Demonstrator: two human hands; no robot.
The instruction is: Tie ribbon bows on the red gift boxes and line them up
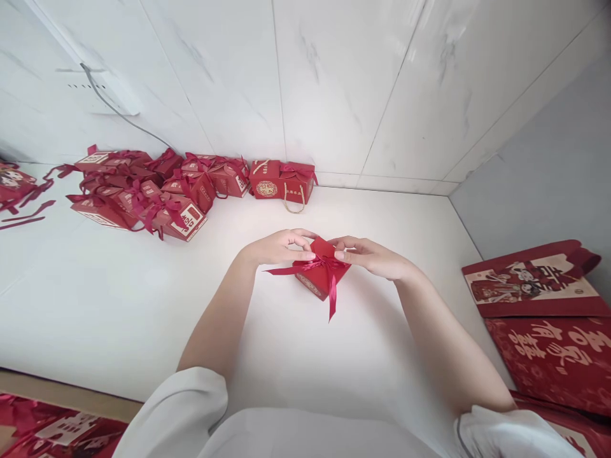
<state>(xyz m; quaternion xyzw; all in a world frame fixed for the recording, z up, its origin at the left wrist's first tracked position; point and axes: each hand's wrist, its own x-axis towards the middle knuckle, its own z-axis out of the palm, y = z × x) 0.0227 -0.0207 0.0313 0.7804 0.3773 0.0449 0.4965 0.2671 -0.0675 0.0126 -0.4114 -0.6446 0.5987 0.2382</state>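
Note:
A small red gift box (pixel 312 281) with a gold printed emblem on its side stands on the white tabletop in front of me. Dark pink ribbon (pixel 332 296) is tied in a bow on top, one tail hanging down the front and another sticking out leftward. My left hand (pixel 282 247) is at the box's left, thumb and fingers pinching the ribbon near the bow. From the other side, my right hand (pixel 370 254) pinches the bow's right part. The fingertips behind the box are partly hidden.
Several ribbon-tied red boxes (pixel 143 191) crowd the table's back left by the tiled wall. A red box with a gold cord handle (pixel 281 180) stands beside them. Red gift bags (pixel 548 356) lie at the right edge. Loose ribbon strips (pixel 28 216) lie far left; a carton (pixel 62 401) sits below.

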